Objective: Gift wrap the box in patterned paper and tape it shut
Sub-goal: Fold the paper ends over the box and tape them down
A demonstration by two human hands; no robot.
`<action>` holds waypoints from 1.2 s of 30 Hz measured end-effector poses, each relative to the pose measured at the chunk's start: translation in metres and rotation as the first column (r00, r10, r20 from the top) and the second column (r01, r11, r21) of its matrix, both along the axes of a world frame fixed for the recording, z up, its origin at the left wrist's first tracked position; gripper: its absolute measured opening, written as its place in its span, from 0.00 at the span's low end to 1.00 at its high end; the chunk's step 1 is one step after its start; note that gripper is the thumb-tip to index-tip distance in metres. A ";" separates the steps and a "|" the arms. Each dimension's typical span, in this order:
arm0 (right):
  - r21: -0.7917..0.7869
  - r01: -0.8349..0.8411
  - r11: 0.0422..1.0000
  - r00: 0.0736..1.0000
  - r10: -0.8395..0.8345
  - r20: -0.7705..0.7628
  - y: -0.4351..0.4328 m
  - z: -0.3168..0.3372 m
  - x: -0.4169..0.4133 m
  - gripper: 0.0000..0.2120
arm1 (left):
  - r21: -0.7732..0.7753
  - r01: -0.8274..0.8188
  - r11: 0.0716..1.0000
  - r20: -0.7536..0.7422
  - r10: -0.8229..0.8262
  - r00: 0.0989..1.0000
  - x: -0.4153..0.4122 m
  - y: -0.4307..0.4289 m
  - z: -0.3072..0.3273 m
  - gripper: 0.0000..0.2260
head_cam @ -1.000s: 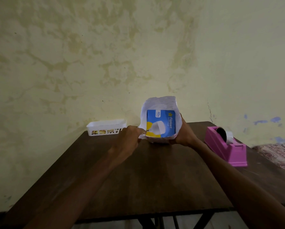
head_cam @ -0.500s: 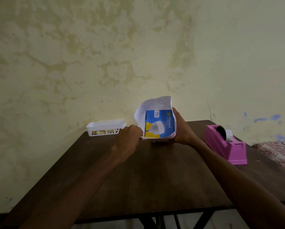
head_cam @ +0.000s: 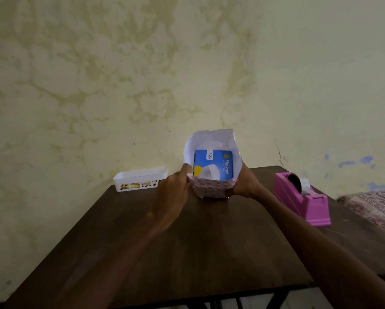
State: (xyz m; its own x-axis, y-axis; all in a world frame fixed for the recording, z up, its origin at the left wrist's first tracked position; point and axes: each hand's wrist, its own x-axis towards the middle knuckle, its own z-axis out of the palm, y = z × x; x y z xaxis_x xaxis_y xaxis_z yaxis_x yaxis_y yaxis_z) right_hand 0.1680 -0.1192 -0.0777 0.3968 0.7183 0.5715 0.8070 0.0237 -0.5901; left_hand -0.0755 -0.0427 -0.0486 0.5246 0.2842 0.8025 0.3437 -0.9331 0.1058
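Box: the blue box (head_cam: 213, 164) sits at the centre of the frame, its printed end face turned to the camera, paper on all four sides, so that the open end can be folded in.
Paper: the patterned paper (head_cam: 210, 188) shows its pink print along the lower flap; its white inside stands up above and behind the box, not yet folded.
Left hand: the left hand (head_cam: 174, 189), left of the box, pinches the paper's left edge, apparently to crease that side inward.
Right hand: the right hand (head_cam: 245, 184) clasps the wrapped right side, steadying the parcel.
Tape dispenser: the pink tape dispenser (head_cam: 303, 202) waits on the table (head_cam: 187, 253) at right, well apart, within reach for sealing.
Basket: a white basket (head_cam: 140, 180) stands at the table's far left edge.
Progress: judged partway; the end is open and untaped.
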 end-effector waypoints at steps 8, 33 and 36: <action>-0.061 0.006 0.998 1.000 -0.007 -0.010 -0.012 0.010 0.007 0.34 | -0.518 0.263 0.814 0.235 -0.160 0.959 0.002 0.013 -0.007 0.34; 0.133 -0.226 0.965 0.907 0.259 -0.332 -0.018 0.061 -0.011 0.49 | -0.410 0.311 0.858 0.538 -0.048 0.842 0.036 0.011 0.027 0.15; 0.183 -0.238 0.954 0.880 0.292 -0.376 -0.016 0.061 -0.016 0.48 | -0.440 0.393 0.807 0.612 -0.051 0.789 0.037 0.008 0.027 0.14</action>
State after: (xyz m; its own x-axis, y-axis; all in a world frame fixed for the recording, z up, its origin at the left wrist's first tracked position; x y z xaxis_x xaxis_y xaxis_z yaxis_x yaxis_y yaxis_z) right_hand 0.1521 -0.1355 -0.0169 0.4136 0.7597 0.5018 0.4610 0.3005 -0.8350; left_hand -0.0389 -0.0350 -0.0213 0.1476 0.6742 0.7237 -0.1458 -0.7089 0.6901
